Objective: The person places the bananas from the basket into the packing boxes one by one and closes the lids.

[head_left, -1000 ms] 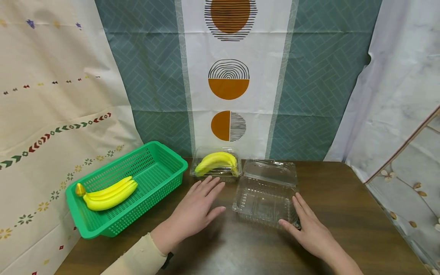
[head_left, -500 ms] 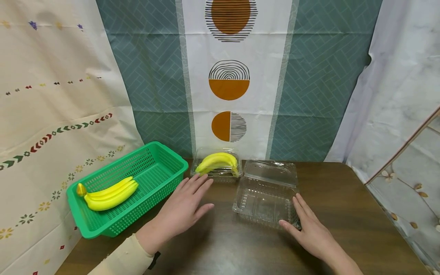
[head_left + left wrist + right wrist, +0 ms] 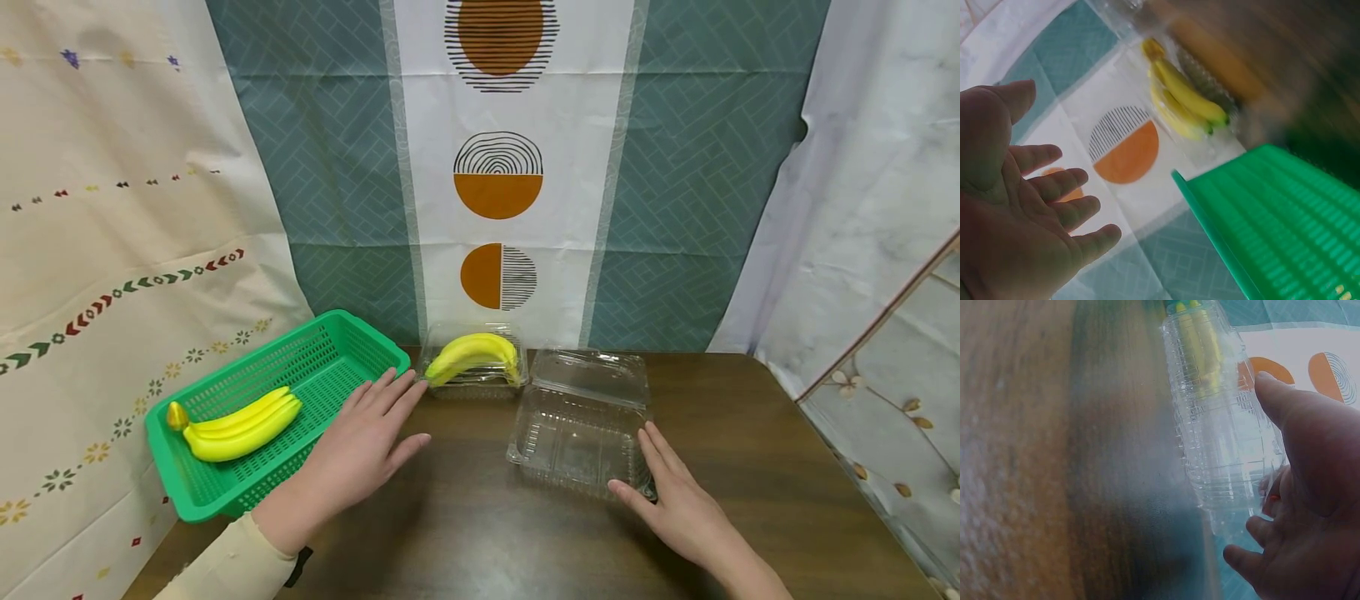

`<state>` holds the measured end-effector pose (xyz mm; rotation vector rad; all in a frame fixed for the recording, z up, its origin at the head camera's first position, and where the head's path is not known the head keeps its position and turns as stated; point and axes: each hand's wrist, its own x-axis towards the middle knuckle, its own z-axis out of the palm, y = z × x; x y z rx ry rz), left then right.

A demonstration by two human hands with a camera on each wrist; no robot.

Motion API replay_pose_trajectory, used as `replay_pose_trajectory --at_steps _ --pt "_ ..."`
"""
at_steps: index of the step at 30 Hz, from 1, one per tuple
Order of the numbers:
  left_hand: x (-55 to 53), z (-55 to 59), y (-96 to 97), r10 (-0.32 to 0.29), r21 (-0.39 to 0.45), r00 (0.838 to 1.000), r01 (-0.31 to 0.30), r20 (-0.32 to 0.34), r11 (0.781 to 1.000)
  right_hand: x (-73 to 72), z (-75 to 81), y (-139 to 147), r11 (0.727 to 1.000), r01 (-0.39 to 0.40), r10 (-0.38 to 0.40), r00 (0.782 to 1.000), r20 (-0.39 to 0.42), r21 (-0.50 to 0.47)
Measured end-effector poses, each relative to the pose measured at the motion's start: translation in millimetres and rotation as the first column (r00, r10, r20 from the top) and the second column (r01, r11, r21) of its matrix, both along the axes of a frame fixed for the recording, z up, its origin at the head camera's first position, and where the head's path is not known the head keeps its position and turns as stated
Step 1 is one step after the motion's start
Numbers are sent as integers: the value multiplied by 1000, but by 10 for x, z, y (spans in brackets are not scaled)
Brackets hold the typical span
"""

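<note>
My left hand [image 3: 358, 440], fingers spread and straight, holds nothing and overlaps the near right side of the green basket [image 3: 341, 327] in the head view. Inside that basket lies a bunch of bananas [image 3: 242, 427] with its stem to the left. My right hand [image 3: 678, 504] lies relaxed at the right edge of a clear plastic clamshell box [image 3: 577, 442], whose lid is folded back and which has nothing in it. Behind, a second clear box [image 3: 522, 379] holds another bunch of bananas [image 3: 472, 354]. The left wrist view shows the left palm [image 3: 1016, 206] with fingers extended.
Everything stands on a dark brown wooden table [image 3: 735, 433]. A patterned curtain [image 3: 337, 167] hangs right behind the boxes, with a cream cloth [image 3: 112, 208] at the left and a marbled sheet [image 3: 885, 208] at the right.
My left hand has moved left from in front of the banana-filled box to the green basket's side. The right hand and both boxes have stayed put.
</note>
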<state>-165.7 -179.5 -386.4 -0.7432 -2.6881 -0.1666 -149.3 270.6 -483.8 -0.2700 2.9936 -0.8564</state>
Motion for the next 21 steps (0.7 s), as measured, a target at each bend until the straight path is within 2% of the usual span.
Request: replay_pose_trajectory --at_steps 15,21 --pt "64 106 -357 68 -7 998 -68 10 998 3 -7 2 1000 -3 3 1000 -1 -2" --pt "74 161 -477 79 -17 997 -79 -12 997 3 -1 4 1000 -4 4 1000 4 -6"
